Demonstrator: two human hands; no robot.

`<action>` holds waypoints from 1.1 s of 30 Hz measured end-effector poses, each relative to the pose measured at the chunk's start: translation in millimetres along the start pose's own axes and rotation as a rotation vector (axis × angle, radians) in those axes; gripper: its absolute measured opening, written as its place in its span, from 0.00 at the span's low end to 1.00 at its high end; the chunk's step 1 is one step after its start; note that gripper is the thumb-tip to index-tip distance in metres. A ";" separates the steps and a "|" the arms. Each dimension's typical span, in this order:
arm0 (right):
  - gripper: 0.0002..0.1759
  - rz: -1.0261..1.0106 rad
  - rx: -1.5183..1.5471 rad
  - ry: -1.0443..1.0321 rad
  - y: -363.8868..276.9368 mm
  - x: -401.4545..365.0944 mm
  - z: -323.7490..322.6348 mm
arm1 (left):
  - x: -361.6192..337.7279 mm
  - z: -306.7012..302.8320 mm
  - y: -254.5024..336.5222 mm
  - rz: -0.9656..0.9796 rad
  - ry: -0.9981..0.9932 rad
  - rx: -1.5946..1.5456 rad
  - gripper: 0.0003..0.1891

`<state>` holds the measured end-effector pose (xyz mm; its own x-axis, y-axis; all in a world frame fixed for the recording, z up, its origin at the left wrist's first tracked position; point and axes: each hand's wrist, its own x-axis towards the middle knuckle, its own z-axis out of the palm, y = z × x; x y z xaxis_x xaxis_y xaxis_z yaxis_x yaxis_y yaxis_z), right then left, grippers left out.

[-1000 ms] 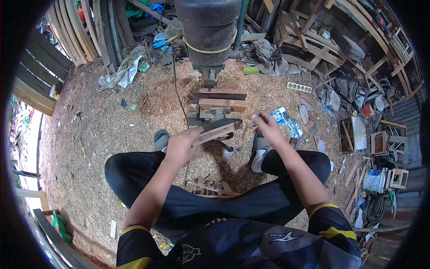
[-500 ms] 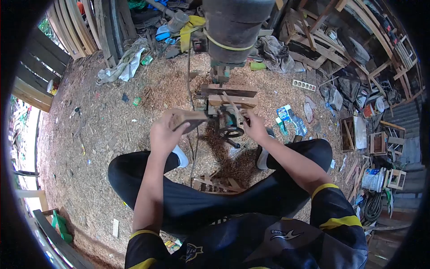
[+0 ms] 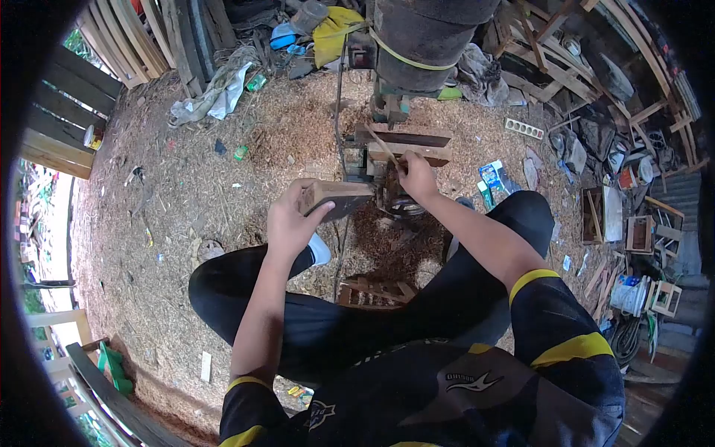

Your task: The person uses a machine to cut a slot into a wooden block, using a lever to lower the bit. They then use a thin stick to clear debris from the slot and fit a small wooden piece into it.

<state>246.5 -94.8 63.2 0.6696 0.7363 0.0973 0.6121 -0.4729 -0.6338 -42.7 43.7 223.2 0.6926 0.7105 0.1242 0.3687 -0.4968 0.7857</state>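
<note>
- While I sit on the sawdust floor (image 3: 186,194), the machine's dark drum (image 3: 432,37) stands at the frame's upper centre
- my left hand (image 3: 290,220) is curled around a wooden block (image 3: 335,197) at centre
- my right hand (image 3: 417,175) pinches a thin stick (image 3: 381,143) just right of the block, below the drum

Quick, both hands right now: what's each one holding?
Left hand: closed on a wooden block.
Right hand: closed, pinching a thin wooden stick.

Single head-worn view, steeply down and forward, close above left hand (image 3: 290,220) and right hand (image 3: 417,177).
</note>
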 end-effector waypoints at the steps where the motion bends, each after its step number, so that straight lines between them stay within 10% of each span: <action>1: 0.12 0.025 0.003 -0.003 0.4 -0.3 -1.6 | 0.1 2.9 -3.0 0.036 -0.006 -0.016 0.24; 17: 0.05 0.223 -0.053 0.442 116.0 -46.9 -102.2 | 1.9 42.7 50.4 0.108 -0.138 -0.126 0.23; 33: 0.08 -0.142 -0.079 -0.008 18.5 -4.7 -30.8 | -7.5 50.3 42.7 0.108 -0.013 -0.274 0.21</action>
<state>267.6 -121.9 74.6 0.5709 0.8021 0.1752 0.7316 -0.4001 -0.5520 -1.0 -7.9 225.3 0.7274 0.6534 0.2096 0.1124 -0.4148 0.9030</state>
